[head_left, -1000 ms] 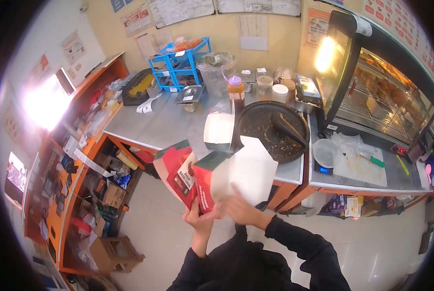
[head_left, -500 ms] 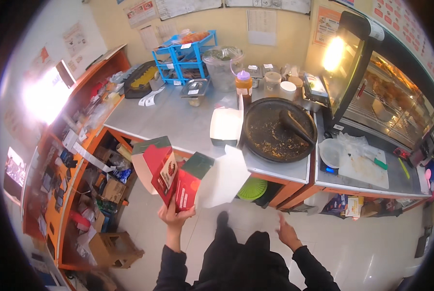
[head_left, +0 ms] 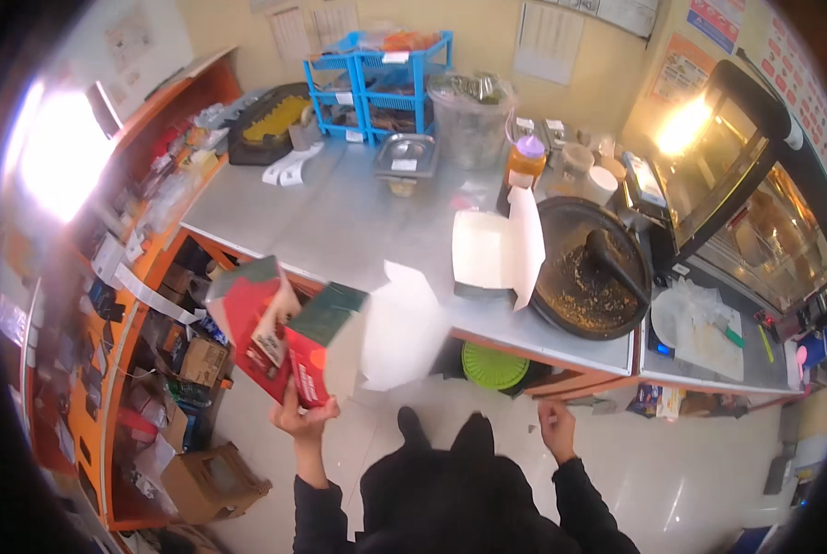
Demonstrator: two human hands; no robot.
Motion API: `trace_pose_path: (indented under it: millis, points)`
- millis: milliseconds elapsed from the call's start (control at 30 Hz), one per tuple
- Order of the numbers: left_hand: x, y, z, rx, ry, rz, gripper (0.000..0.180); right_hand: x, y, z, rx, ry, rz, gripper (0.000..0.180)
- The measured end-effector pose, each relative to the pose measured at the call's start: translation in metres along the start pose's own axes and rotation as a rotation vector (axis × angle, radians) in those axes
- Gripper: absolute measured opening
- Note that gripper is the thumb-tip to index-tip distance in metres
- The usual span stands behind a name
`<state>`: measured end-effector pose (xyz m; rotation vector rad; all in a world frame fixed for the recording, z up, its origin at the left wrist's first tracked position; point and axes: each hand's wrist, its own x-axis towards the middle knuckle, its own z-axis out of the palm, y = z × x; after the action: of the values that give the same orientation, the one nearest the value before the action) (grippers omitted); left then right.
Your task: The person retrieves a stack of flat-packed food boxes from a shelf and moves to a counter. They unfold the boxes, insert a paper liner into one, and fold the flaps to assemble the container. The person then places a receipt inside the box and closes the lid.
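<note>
My left hand [head_left: 301, 417] grips a red and dark green cardboard food box [head_left: 307, 365] from below, in front of the counter's edge. Its white inner flap [head_left: 402, 328] spreads out to the right. Whether this is one box or two pressed together, I cannot tell. My right hand [head_left: 556, 427] hangs low at the right with its fingers curled in, nothing visible in them. On the counter, a similar box [head_left: 482, 251] stands with its white lid raised. Right beside it is a dark stone mortar [head_left: 556, 300] with crumbs inside and a pestle [head_left: 616, 272] lying in it.
Blue stacked trays [head_left: 367, 88], a clear bucket [head_left: 469, 120], a sauce bottle [head_left: 526, 164] and a metal container [head_left: 406, 155] stand on the steel counter [head_left: 339, 217]. A lit display warmer [head_left: 755, 185] is at right. Below are a green basket [head_left: 494, 363] and a cardboard carton [head_left: 212, 485].
My left hand has carried the box slightly left and down. My right hand's extended finger has curled in. The view has shifted, so the counter things appear farther right.
</note>
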<state>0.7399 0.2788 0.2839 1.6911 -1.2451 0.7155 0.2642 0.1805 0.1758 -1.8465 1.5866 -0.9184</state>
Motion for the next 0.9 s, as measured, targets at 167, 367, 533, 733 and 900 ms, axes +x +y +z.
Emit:
trace_pose_path:
  millis: [167,367,533,733,900]
  points:
    - [0.016,-0.037,0.004,-0.122,-0.020,-0.247,0.066,0.057,-0.094,0.004,0.208,0.129,0.083,0.013]
    - [0.039,-0.024,0.022,-0.357,-0.099,-0.246,0.082,0.080,-0.195,0.036,0.605,-0.143,-0.032,0.052]
    - [0.083,0.009,0.047,-0.482,-0.147,-0.167,0.092,0.108,-0.256,0.092,0.531,-0.296,-0.028,0.034]
    - [0.141,-0.056,0.010,0.019,-0.295,-0.093,0.027,0.133,-0.255,0.165,0.313,0.103,-0.556,0.027]
    - [0.163,-0.094,-0.038,0.260,-0.256,-0.101,0.042,0.147,-0.253,0.207,0.343,-0.314,-0.626,0.059]
